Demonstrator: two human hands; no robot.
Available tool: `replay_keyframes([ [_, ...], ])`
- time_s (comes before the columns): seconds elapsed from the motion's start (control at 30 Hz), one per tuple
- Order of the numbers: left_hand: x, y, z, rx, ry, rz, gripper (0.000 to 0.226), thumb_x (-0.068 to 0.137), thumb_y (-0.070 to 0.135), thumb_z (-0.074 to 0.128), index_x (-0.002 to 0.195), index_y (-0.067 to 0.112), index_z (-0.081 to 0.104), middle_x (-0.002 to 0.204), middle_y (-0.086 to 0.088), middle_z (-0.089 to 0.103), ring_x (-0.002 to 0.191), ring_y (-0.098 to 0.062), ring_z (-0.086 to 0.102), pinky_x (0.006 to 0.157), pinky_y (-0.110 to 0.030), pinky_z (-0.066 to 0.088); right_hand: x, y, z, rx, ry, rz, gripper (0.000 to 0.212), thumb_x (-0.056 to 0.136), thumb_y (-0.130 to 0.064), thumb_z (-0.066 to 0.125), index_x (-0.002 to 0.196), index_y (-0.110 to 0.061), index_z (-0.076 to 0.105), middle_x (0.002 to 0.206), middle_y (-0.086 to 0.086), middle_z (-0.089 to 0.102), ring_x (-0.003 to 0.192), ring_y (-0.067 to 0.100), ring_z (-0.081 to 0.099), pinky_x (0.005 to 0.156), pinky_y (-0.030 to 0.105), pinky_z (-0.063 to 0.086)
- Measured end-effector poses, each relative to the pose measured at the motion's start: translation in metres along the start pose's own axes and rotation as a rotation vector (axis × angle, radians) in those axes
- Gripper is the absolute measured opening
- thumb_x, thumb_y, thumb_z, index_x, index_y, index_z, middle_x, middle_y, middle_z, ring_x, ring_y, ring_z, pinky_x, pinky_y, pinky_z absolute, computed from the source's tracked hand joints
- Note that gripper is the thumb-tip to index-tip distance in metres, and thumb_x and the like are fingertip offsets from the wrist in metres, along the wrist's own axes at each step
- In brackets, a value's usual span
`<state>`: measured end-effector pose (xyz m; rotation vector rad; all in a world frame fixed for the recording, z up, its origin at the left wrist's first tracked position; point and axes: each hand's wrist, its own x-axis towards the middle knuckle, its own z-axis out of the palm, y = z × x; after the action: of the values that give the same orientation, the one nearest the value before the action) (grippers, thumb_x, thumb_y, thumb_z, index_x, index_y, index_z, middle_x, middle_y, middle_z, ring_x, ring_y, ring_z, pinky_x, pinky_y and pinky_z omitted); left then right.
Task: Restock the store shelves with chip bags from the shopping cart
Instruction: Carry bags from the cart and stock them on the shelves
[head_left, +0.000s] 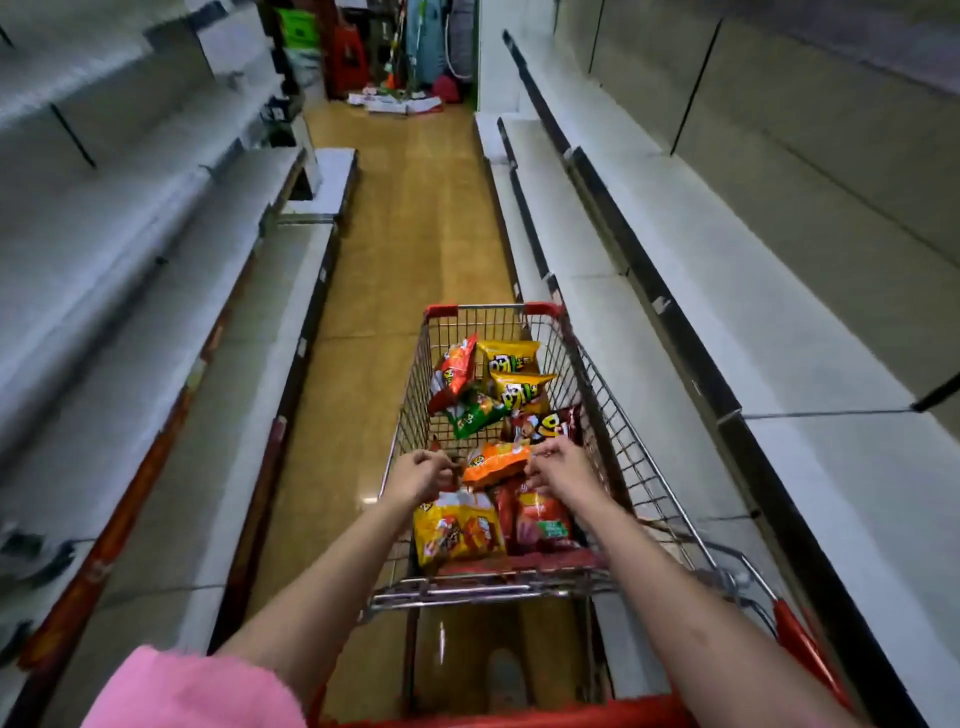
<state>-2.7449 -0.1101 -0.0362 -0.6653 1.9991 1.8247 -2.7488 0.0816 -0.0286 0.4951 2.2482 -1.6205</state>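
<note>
A wire shopping cart with red trim stands in the aisle and holds several chip bags. Both my arms reach into it. My left hand has its fingers curled on the edge of a dark bag at the left side of the basket. My right hand pinches the right end of an orange chip bag that lies across the pile. Yellow bags, a red bag, a green bag and a dark red bag lie further forward. A yellow-orange bag sits nearest me.
Bare white shelves run along the right of the aisle, and more bare shelves run along the left. The tan floor stretches ahead. Red and green boxes and clutter stand at the far end.
</note>
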Motion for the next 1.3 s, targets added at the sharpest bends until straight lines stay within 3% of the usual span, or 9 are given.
replay_keyframes([
  [0.3,0.085,-0.048,0.032,0.260,0.077,-0.189,0.009,0.085,0.016,0.062,0.078,0.010,0.061,0.085,-0.012,0.059,0.087,-0.022,0.056,0.075,-0.030,0.045,0.101,0.056,0.001,-0.023,-0.083,0.214,0.024,0.089,0.002,0.054,0.077,-0.018,0.049,0.069,0.004,0.060,0.052,0.014,0.055,0.049,0.025,0.044],
  [0.43,0.112,-0.076,0.037,0.381,0.118,-0.286,0.020,0.082,0.025,0.060,0.085,0.005,0.064,0.077,-0.009,0.060,0.076,-0.024,0.058,0.060,-0.025,0.038,0.127,0.086,0.012,-0.067,-0.138,0.289,0.024,0.089,0.001,0.052,0.077,-0.019,0.047,0.066,0.005,0.058,0.051,0.015,0.053,0.045,0.023,0.041],
  [0.63,0.124,-0.128,0.028,0.530,0.053,-0.475,0.089,0.044,0.065,0.051,0.114,0.011,0.060,0.122,-0.019,0.060,0.122,-0.030,0.049,0.103,-0.032,0.037,0.153,0.116,0.037,-0.057,-0.207,0.348,0.019,0.093,-0.001,0.048,0.081,-0.016,0.048,0.068,0.003,0.057,0.052,0.011,0.052,0.045,0.018,0.038],
  [0.77,0.120,-0.134,0.030,0.521,0.023,-0.551,0.050,0.075,0.051,0.063,0.115,0.021,0.060,0.143,-0.015,0.040,0.143,-0.028,0.016,0.117,-0.029,0.012,0.156,0.132,0.049,-0.122,-0.242,0.360,0.019,0.092,0.000,0.049,0.081,-0.016,0.049,0.068,0.002,0.058,0.054,0.012,0.054,0.049,0.022,0.039],
  [0.83,0.124,-0.142,0.029,0.509,-0.002,-0.523,0.038,0.078,0.048,0.061,0.107,0.025,0.066,0.139,-0.008,0.050,0.143,-0.026,0.018,0.116,-0.028,0.007,0.156,0.140,0.053,-0.173,-0.254,0.356,0.024,0.090,0.001,0.049,0.077,-0.020,0.050,0.071,0.004,0.060,0.056,0.013,0.056,0.050,0.023,0.042],
  [0.97,0.141,-0.177,0.021,0.340,0.074,-0.510,0.022,0.056,0.047,0.070,0.072,0.032,0.072,0.118,-0.011,0.064,0.120,-0.026,0.054,0.106,-0.037,0.039,0.154,0.153,0.060,-0.255,-0.277,0.292,0.027,0.089,-0.001,0.056,0.074,-0.023,0.053,0.093,0.014,0.063,0.057,0.015,0.060,0.047,0.022,0.042],
  [1.1,0.129,-0.143,0.030,0.211,0.013,-0.461,0.017,0.091,-0.006,0.053,0.106,-0.006,0.062,0.096,-0.011,0.059,0.058,0.000,0.061,0.054,-0.006,0.044,0.152,0.151,0.069,-0.297,-0.341,0.259,0.016,0.087,0.000,0.059,0.090,-0.016,0.060,0.088,0.006,0.060,0.067,0.015,0.059,0.062,0.033,0.053],
  [1.2,0.125,-0.133,0.037,0.199,-0.003,-0.398,0.027,0.091,-0.004,0.055,0.118,-0.006,0.058,0.104,-0.009,0.060,0.072,-0.004,0.061,0.054,-0.002,0.043,0.150,0.145,0.074,-0.426,-0.395,0.179,0.045,0.082,-0.005,0.070,0.123,-0.013,0.056,0.115,0.006,0.055,0.100,0.021,0.057,0.092,0.031,0.045],
  [1.3,0.124,-0.117,0.046,0.132,-0.018,-0.282,0.026,0.091,0.004,0.059,0.117,0.002,0.061,0.116,-0.009,0.061,0.091,-0.010,0.056,0.057,0.000,0.042,0.143,0.137,0.075,-0.597,-0.491,0.104,0.087,0.079,-0.015,0.075,0.149,-0.020,0.024,0.150,0.007,0.025,0.137,0.026,0.027,0.109,0.029,0.022],
])
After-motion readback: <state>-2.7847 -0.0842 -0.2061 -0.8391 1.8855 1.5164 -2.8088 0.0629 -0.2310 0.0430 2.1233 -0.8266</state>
